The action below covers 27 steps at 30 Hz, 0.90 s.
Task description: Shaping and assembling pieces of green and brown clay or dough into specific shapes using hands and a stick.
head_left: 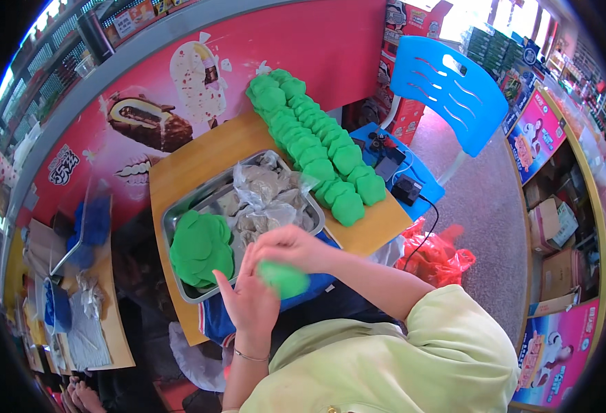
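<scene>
A green round piece (283,279), dough-like and smeared by motion, is between my hands, under my right palm and beside my left. My left hand (249,303) is turned palm up, its thumb spread wide. Over its fingers bends my right hand (290,246), its fingers together and the green piece against it. Just beyond them stands a metal tray (194,301). A pile of flat green rounds (202,248) lies at its left; clear plastic bags (265,186) with greyish contents fill its middle and right. Long overlapping rows of green rounds (310,141) lie on the table to the right.
The wooden table (368,230) meets a pink printed panel (316,41). A blue chair (447,86) at the right carries a black adapter and cables (406,189). Red plastic bags (440,255) lie below. Another person's hands (82,396) show at lower left near a second table (117,330).
</scene>
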Tool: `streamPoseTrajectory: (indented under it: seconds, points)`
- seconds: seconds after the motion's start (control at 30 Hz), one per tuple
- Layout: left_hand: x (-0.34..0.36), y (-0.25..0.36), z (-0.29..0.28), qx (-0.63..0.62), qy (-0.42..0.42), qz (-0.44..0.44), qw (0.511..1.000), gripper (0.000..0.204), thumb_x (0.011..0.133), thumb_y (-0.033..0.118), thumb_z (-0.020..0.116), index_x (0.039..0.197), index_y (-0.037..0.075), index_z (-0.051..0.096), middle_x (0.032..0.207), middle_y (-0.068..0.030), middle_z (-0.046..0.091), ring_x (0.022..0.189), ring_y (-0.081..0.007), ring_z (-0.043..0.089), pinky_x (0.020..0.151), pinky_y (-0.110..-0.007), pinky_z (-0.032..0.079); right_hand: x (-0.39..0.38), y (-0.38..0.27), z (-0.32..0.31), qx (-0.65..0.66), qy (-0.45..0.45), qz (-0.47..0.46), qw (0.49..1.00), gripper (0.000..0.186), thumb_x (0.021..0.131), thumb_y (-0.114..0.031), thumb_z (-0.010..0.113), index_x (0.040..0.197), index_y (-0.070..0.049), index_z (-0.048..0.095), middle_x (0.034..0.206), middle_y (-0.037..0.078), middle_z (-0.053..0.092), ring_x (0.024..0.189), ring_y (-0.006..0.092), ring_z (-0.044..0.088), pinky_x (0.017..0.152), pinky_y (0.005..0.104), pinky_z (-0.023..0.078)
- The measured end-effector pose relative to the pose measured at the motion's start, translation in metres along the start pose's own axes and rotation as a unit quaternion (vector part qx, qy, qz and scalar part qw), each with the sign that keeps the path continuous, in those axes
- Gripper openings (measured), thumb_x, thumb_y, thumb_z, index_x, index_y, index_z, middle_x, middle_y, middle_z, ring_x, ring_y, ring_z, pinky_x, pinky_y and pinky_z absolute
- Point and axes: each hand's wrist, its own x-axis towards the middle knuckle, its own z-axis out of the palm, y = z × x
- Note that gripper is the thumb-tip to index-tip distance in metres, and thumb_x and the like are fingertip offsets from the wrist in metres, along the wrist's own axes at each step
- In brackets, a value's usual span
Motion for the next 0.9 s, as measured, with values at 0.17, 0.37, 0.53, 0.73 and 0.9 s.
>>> streamPoseTrajectory:
  seconds: [0.17, 0.37, 0.53, 0.73, 0.9]
  points:
    - [0.002, -0.008, 0.007, -0.023, -0.043, -0.028, 0.998, 0.083, 0.088, 0.067, 0.027, 0.139, 0.002, 0.029, 0.140, -0.0106, 0.038, 0.129, -0.0251, 0.035, 0.110, -0.041, 0.021, -0.004, 0.005, -0.004, -0.444, 0.113, -0.168, 0.873, 0.011, 0.086, -0.013, 0.059, 0.090, -0.003, 0.062, 0.081, 0.007, 0.063, 0.072, 0.0157, 0.062, 0.064, 0.0290, 0.049]
    - [-0.002, -0.022, 0.007, 0.157, -0.042, 0.004, 0.987, 0.043, 0.093, 0.016, 0.053, 0.131, 0.004, 0.038, 0.128, -0.0107, 0.047, 0.116, -0.0237, 0.050, 0.098, -0.044, 0.044, -0.005, 0.008, -0.014, -0.686, 0.154, -0.144, 0.696, 0.015, 0.082, -0.017, 0.064, 0.096, -0.010, 0.064, 0.093, 0.006, 0.066, 0.080, 0.0236, 0.065, 0.069, 0.0301, 0.051]
    - [0.002, -0.016, -0.008, 0.270, 0.075, 0.048, 0.959, 0.029, 0.090, 0.005, 0.055, 0.118, 0.001, 0.049, 0.105, -0.0084, 0.060, 0.091, -0.0177, 0.063, 0.078, -0.031, 0.056, -0.008, -0.001, -0.010, -0.720, 0.112, -0.153, 0.667, 0.016, 0.081, -0.020, 0.065, 0.095, -0.013, 0.063, 0.087, 0.005, 0.063, 0.078, 0.0237, 0.063, 0.066, 0.0317, 0.050]
    - [0.000, 0.012, -0.018, 0.619, 0.076, 0.104, 0.774, 0.020, 0.085, 0.002, 0.062, 0.103, -0.003, 0.060, 0.084, -0.0031, 0.063, 0.068, -0.0067, 0.058, 0.056, -0.021, 0.053, -0.006, -0.008, -0.004, -0.737, 0.026, -0.134, 0.662, 0.017, 0.076, -0.018, 0.069, 0.089, -0.013, 0.060, 0.086, 0.003, 0.057, 0.081, 0.0230, 0.060, 0.065, 0.0332, 0.048]
    - [-0.002, 0.020, -0.007, 0.606, 0.056, 0.118, 0.785, 0.021, 0.080, 0.000, 0.066, 0.101, -0.003, 0.061, 0.080, -0.0028, 0.063, 0.065, -0.0055, 0.057, 0.053, -0.020, 0.051, -0.009, -0.006, -0.005, -0.745, 0.002, -0.121, 0.656, 0.020, 0.073, -0.019, 0.071, 0.088, -0.012, 0.059, 0.086, 0.003, 0.056, 0.084, 0.0228, 0.058, 0.066, 0.0334, 0.049]
